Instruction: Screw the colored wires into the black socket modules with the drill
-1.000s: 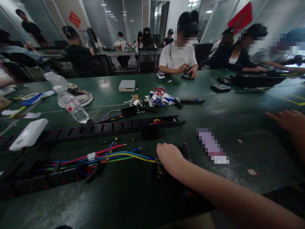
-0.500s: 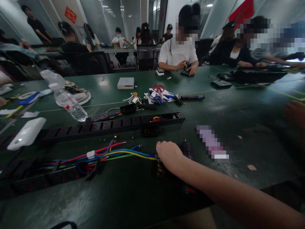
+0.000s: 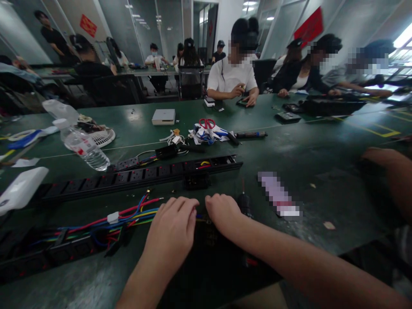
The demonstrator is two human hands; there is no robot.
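Observation:
My right hand (image 3: 223, 212) is closed over a small black socket module (image 3: 209, 234) at the near edge of the green table (image 3: 322, 146). My left hand (image 3: 174, 231) lies just left of it, fingers curled together over the end of a bundle of red, blue, yellow and green wires (image 3: 128, 213). The wires run left into a black socket strip (image 3: 48, 253). A black-handled screwdriver (image 3: 244, 204) lies right beside my right hand. A long black power strip (image 3: 138, 174) stretches across the table behind both hands.
A water bottle (image 3: 85, 148) and a white device (image 3: 21, 189) lie at the left. Scissors (image 3: 207, 123) on a pile of cables and a white box (image 3: 164, 116) sit further back. Another person's hand (image 3: 386, 161) rests at the right edge. Several people sit around the tables.
My left hand has come in from below and settled on the wire ends next to my right hand. My right hand stays on the module. The view shifted slightly.

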